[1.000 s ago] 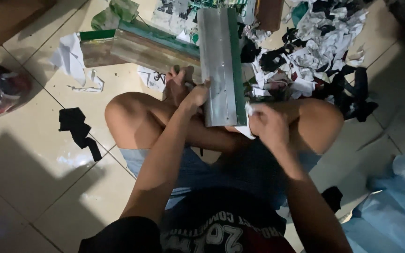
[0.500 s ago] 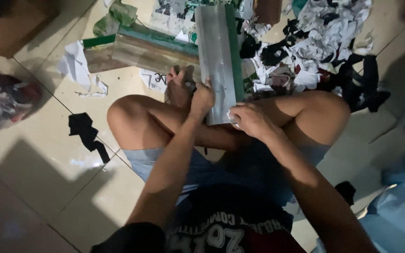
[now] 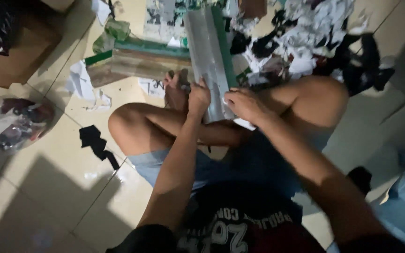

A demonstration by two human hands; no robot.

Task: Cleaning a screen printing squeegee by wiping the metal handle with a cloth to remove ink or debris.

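I sit cross-legged on a tiled floor. A long grey-silver folded sheet with a green edge point(image 3: 209, 56) stands up from my lap and leans away from me. My left hand point(image 3: 198, 96) grips its lower left edge. My right hand point(image 3: 242, 104) pinches its lower right edge, next to a small white scrap under the fingers. My bare foot point(image 3: 174, 89) lies just left of the left hand.
A heap of black and white paper scraps point(image 3: 315, 42) lies at the upper right. Another flat green-edged strip point(image 3: 137, 63) lies on the floor to the left, with white scraps point(image 3: 83, 84), a black scrap point(image 3: 94, 140), a clear bag of scraps point(image 3: 19, 124) and a brown cardboard box point(image 3: 15, 51).
My right hand has moved left from my knee onto the sheet's lower right edge. The view has drifted, so the sheet and my legs sit a little further right.
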